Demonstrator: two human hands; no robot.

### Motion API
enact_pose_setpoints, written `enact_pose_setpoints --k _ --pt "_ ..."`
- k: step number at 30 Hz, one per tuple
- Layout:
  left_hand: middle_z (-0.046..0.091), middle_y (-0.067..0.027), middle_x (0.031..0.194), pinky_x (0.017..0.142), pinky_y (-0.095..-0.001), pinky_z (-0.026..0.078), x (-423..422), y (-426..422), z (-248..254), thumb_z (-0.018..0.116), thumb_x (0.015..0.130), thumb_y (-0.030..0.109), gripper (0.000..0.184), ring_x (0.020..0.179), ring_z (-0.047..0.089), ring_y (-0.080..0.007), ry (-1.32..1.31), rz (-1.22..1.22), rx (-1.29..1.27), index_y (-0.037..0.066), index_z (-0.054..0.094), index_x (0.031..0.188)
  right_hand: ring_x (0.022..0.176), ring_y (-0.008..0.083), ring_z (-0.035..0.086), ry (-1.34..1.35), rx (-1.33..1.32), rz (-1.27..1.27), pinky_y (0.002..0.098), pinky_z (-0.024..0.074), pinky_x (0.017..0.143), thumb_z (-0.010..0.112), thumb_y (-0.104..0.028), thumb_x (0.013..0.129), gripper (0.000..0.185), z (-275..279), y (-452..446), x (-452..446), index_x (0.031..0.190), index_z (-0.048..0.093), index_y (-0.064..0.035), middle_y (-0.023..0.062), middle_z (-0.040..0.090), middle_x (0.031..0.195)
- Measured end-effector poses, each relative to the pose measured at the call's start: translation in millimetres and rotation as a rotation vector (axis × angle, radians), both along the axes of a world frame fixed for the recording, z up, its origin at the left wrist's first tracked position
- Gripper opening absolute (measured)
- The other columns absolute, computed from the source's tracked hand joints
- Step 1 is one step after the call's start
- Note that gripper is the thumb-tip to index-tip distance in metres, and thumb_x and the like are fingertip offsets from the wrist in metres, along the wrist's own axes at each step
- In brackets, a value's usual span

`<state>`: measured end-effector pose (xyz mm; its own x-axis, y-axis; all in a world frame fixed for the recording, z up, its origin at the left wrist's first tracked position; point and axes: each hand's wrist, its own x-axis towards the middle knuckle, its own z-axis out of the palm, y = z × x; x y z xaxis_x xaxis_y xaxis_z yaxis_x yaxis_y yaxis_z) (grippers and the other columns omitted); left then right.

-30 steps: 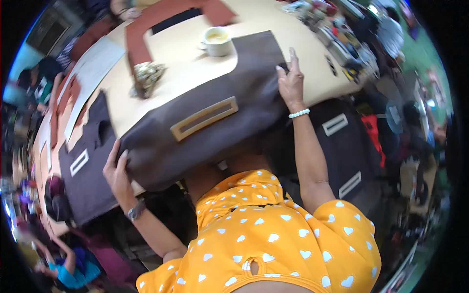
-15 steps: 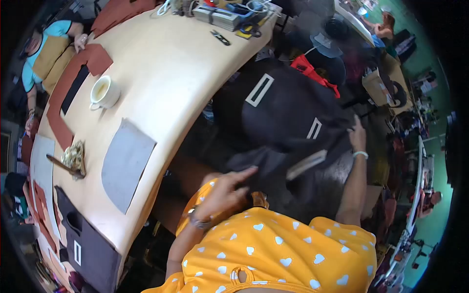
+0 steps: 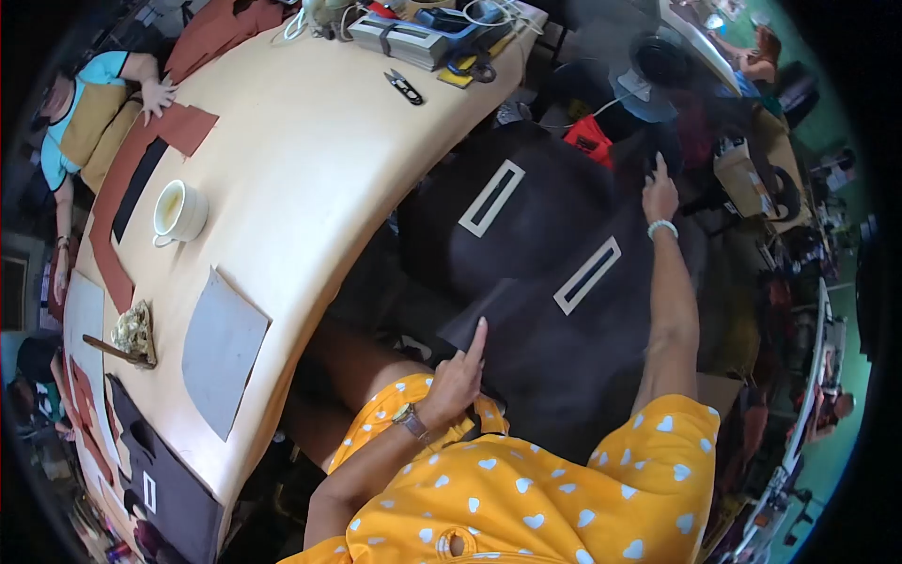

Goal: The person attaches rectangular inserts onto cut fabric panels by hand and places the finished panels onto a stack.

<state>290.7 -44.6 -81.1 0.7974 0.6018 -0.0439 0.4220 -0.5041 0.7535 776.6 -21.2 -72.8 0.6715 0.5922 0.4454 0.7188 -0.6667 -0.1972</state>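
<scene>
A dark brown sheet [image 3: 573,352] with a white rectangular frame [image 3: 588,275] lies spread low in front of me, partly blurred. Beyond it is another dark piece [image 3: 446,202] with a similar white frame [image 3: 491,198]. My right hand [image 3: 660,195], wearing a beaded bracelet, is closed at the sheet's far right edge, index finger extended. My left hand [image 3: 457,378], with a wristwatch, is near its left corner. Its index finger is stretched out over the sheet's edge, the other fingers partly bent; no grip is visible.
On the curved table [image 3: 319,169] to my left stand a cup [image 3: 180,212] and a grey panel [image 3: 224,352]. Thread snips [image 3: 404,86] lie farther back. Across the table, another person's hand [image 3: 157,99] rests by reddish-brown pieces [image 3: 113,244]. A fan [image 3: 655,61] stands at the back right.
The sheet was folded and lifted; now it lies flatter, its white frame facing up. My right hand has moved farther away and slightly left. My left index finger points more away from me.
</scene>
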Motion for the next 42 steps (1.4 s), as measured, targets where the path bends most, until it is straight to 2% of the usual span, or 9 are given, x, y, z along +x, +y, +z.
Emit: enact_pose_setpoints --k 6,12,19,22,26,28,34,39,42 --pt "0.054 -0.0238 0.073 0.060 -0.0499 0.043 -1.4 12.6 -20.1 0.054 0.084 0.009 0.076 0.065 0.054 -0.0409 0.076 0.218 0.006 0.006 0.007 0.144 0.080 0.0346 0.060 -0.083 0.093 0.160 0.0462 0.0454 0.073 0.058 -0.013 0.083 0.054 -37.8 104.2 -14.2 0.133 0.040 -0.0184 0.0181 0.062 0.084" --pt "0.057 -0.0246 0.086 0.065 -0.0485 0.046 2.6 30.0 -31.3 0.056 0.083 0.007 0.079 0.074 0.057 -0.0410 0.077 0.309 0.005 0.005 0.005 0.143 0.082 0.0323 0.060 -0.105 -0.094 0.141 0.0444 0.0440 0.077 0.051 -0.010 0.086 0.049 -40.1 144.3 -37.4 0.134 0.039 -0.0167 0.0159 0.062 0.082" --pt "0.060 -0.0260 0.088 0.069 -0.0462 0.048 -11.0 47.6 -39.2 0.064 0.079 0.017 0.089 0.070 0.060 -0.0403 0.132 0.350 -0.290 0.003 0.002 0.142 0.110 0.0302 0.049 -0.067 -0.111 0.152 0.0438 0.0353 0.095 0.056 -0.007 0.079 0.064 -39.2 141.9 -81.8 0.137 0.031 -0.0081 0.0193 0.052 0.116" --pt "0.061 -0.0256 0.085 0.072 -0.0458 0.048 -34.2 52.4 -28.3 0.066 0.078 0.020 0.090 0.070 0.061 -0.0408 0.104 0.386 -0.302 0.002 0.004 0.142 0.115 0.0339 0.045 -0.071 0.111 0.299 0.0429 0.0320 0.100 0.059 -0.003 0.075 0.069 -24.9 150.9 -110.1 0.137 0.028 -0.0012 0.0221 0.048 0.124" --pt "0.053 -0.0222 0.123 0.070 -0.0348 0.053 -71.7 50.3 5.4 0.063 0.082 0.020 0.083 0.076 0.067 -0.0248 -0.117 0.439 -0.298 0.006 0.009 0.143 0.123 0.0349 0.039 0.042 0.432 0.634 0.0401 0.0288 0.103 0.057 -0.002 0.080 0.067 17.9 163.3 -197.2 0.138 0.024 0.0038 0.0235 0.043 0.131" --pt "0.055 -0.0190 0.121 0.067 -0.0317 0.053 -90.2 44.0 32.1 0.062 0.083 0.015 0.074 0.077 0.066 -0.0209 -0.262 0.542 -0.279 0.010 0.017 0.143 0.125 0.0316 0.039 0.217 0.578 0.774 0.0386 0.0273 0.105 0.055 -0.003 0.084 0.064 46.5 164.3 -266.3 0.139 0.022 0.0039 0.0224 0.043 0.132" --pt "0.063 -0.0128 0.107 0.066 -0.0269 0.051 -161.7 33.1 83.3 0.062 0.081 0.005 0.048 0.070 0.063 -0.0147 -0.519 1.063 0.177 0.005 0.047 0.127 0.124 0.0312 0.040 0.503 0.578 1.082 0.0377 0.0268 0.106 0.052 -0.001 0.086 0.062 70.9 168.2 -453.1 0.139 0.021 0.0033 0.0223 0.042 0.132" --pt "0.063 -0.0142 0.095 0.071 -0.0317 0.049 -259.9 12.3 98.9 0.061 0.080 0.004 0.032 0.078 0.061 -0.0243 -0.209 1.508 0.666 0.003 0.058 0.112 0.128 0.0332 0.032 0.682 0.481 1.322 0.0406 0.0224 0.108 0.056 -0.005 0.083 0.065 64.6 137.7 -553.8 0.139 0.022 0.0027 0.0221 0.035 0.137" --pt "0.060 -0.0177 0.105 0.084 -0.0390 0.046 -324.2 1.3 115.3 0.059 0.079 0.007 0.030 0.094 0.058 -0.0334 0.090 1.692 0.837 0.000 0.057 0.109 0.129 0.0370 0.030 0.355 0.385 1.263 0.0440 0.0222 0.107 0.057 -0.008 0.083 0.067 65.0 127.9 -563.2 0.139 0.022 0.0020 0.0225 0.034 0.137"
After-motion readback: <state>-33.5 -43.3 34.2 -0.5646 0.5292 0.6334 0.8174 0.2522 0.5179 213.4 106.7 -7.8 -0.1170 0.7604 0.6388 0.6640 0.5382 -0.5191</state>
